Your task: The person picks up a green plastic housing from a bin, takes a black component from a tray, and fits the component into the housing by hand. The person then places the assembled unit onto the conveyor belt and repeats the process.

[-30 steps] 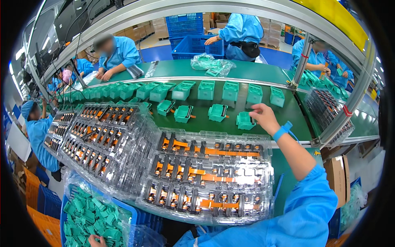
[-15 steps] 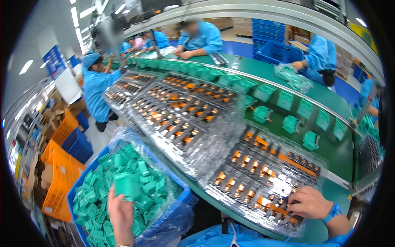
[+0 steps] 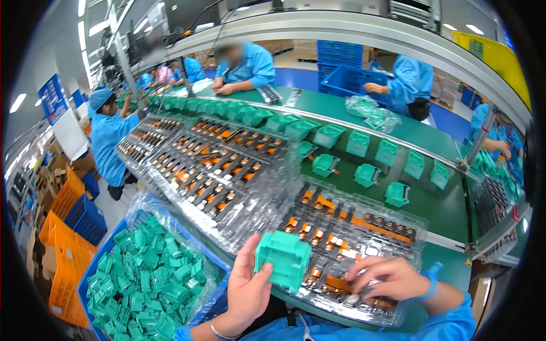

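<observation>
My left hand (image 3: 247, 295) grips an open-sided green plastic housing (image 3: 283, 260) between thumb and fingers, raised over the near edge of the trays. Over the front of the nearest clear plastic tray (image 3: 406, 213), my right hand (image 3: 392, 278) has its fingers curled together. A small pale bit shows at its fingertips, too small to name. Rows of dark parts with orange and coppery metal pieces (image 3: 304, 231) fill that tray. To the left, a blue bin (image 3: 220, 292) lined with clear film holds a heap of green housings (image 3: 151, 273).
More filled trays (image 3: 210, 162) lie to the left, partly under crumpled film. Green housings (image 3: 358, 142) line the green conveyor (image 3: 438, 207) beyond. Orange crates (image 3: 68, 273) stand on the floor at left. Co-workers in blue (image 3: 250, 65) sit across the line; another (image 3: 108, 136) is at left.
My left hand has carried the green housing from above the bin rightward to the trays. My right hand stays at the nearest tray, fingers now drawn together. The whole view has shifted.
</observation>
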Demonstrator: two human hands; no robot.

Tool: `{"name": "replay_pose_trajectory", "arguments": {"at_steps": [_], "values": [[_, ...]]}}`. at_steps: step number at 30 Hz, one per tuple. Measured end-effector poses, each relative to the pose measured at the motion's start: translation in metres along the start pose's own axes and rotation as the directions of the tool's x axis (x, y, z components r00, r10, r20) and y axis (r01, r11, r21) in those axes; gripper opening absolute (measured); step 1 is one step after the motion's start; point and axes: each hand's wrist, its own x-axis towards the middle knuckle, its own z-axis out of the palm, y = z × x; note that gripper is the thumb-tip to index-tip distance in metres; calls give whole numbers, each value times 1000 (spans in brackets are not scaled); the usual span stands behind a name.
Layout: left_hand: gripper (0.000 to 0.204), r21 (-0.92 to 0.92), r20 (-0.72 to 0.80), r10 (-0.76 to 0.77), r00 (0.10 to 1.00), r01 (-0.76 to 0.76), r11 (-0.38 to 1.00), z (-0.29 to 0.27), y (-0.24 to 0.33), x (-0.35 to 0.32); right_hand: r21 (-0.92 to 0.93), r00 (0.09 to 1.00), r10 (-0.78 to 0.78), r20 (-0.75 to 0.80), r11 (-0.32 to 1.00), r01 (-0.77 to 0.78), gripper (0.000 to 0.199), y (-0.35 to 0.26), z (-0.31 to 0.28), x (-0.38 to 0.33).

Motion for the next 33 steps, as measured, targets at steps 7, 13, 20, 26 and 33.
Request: {"name": "replay_pose_trajectory", "arguments": {"at_steps": [7,13,20,26,33], "values": [[69,103,32,33,999,-36,994,41,-57,27,560,927,330,-177,809,-181,6,23,25,37],[64,211,179,-3,984,-35,977,33,-43,38,536,899,276,-340,842,-56,6,34,2,55],[47,137,223,-378,899,355,925,10,-39,50,442,901,185,-392,897,8,7,45,-18,55],[43,263,254,-450,856,387,884,20,-45,48,381,873,192,-449,925,-8,10,44,-15,52],[37,61,69,-125,990,121,991,11,-56,50,150,704,43,-709,985,90,16,33,-26,45]]}}
